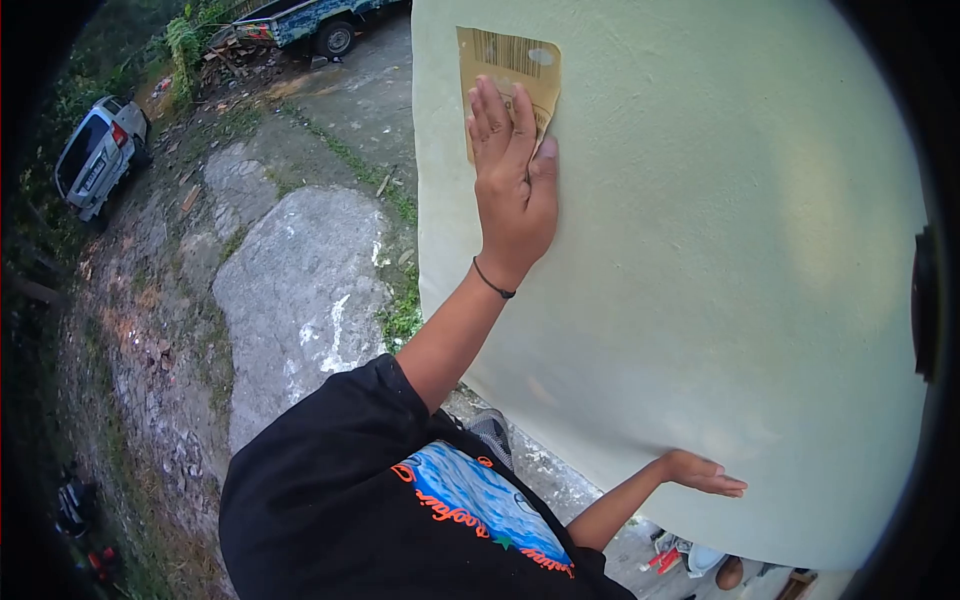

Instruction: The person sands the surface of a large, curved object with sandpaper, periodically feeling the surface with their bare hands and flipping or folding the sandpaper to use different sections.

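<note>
Tan sheet point(508, 68) is pinned flat to the pale wall point(690, 270) beneath the left hand point(513, 195) — fingers extended, unclosed; barcoded end exposed at 12 o'clock. Right hand point(700, 474), 5 o'clock — outstretched, nothing seen held.

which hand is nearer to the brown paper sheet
Left. The left hand lies on the brown paper sheet, fingers over its lower part; the right hand is well apart, low beside the pale wall.

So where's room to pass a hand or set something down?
Hand: the wall between the left hand and right hand. Setting down: the grey slab left of the wall. Crowded: the floor clutter below the right hand.
</note>
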`<act>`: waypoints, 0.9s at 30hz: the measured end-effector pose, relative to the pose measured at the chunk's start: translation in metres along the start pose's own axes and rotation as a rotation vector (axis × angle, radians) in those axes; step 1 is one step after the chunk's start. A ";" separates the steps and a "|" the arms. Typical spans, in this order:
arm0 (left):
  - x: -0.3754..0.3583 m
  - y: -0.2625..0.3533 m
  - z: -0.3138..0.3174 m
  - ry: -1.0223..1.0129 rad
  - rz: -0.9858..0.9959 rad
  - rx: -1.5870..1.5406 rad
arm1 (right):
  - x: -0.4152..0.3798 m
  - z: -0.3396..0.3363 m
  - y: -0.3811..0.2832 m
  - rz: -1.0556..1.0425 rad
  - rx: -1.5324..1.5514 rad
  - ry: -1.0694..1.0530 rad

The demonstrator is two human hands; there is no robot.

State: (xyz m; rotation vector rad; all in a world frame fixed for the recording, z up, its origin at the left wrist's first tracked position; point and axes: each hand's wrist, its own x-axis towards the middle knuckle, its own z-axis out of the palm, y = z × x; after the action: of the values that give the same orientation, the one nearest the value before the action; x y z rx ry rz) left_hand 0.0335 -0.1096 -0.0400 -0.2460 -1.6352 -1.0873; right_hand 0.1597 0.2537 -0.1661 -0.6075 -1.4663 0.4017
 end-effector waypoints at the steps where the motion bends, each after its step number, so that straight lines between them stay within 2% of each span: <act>1: -0.004 0.002 0.004 0.023 -0.003 0.023 | 0.000 0.000 0.002 -0.013 0.018 0.006; 3: -0.025 0.007 0.013 0.040 -0.005 0.032 | 0.001 0.001 0.001 -0.014 0.001 0.014; 5: -0.070 0.009 0.015 -0.050 -0.042 0.008 | 0.001 0.000 0.001 -0.017 -0.005 0.021; 6: -0.084 0.010 0.013 -0.051 -0.041 0.005 | 0.001 -0.001 0.001 -0.029 -0.016 0.014; 8: -0.099 0.010 0.008 -0.178 -0.065 -0.013 | 0.001 0.002 0.002 -0.039 -0.022 0.007; 10: -0.064 0.007 0.005 -0.160 -0.048 -0.018 | 0.001 0.002 0.008 -0.079 0.006 0.017; 12: -0.020 0.008 0.004 -0.048 0.026 -0.020 | 0.000 -0.002 0.003 -0.068 -0.026 0.001; 15: 0.002 0.009 0.008 0.002 0.067 0.017 | 0.001 0.001 0.005 -0.074 -0.012 0.008; 16: -0.004 0.010 0.009 0.004 0.074 0.017 | 0.000 0.002 0.007 -0.093 0.022 0.021; 19: -0.059 0.014 0.006 -0.158 0.009 0.031 | 0.001 -0.003 0.001 -0.057 -0.040 -0.010; 22: -0.093 0.015 -0.002 -0.241 -0.031 0.022 | 0.000 0.002 0.006 -0.035 0.061 0.010; 23: -0.096 0.013 -0.004 -0.289 -0.034 -0.004 | -0.001 0.000 0.004 -0.009 0.038 -0.009; 27: -0.043 0.022 -0.002 -0.230 -0.010 -0.026 | -0.001 -0.001 0.003 -0.008 0.030 -0.006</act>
State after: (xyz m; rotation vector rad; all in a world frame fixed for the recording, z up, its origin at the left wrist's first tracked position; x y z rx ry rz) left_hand 0.0649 -0.0838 -0.0654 -0.3928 -1.8280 -1.1205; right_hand 0.1608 0.2557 -0.1689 -0.5766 -1.4654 0.4192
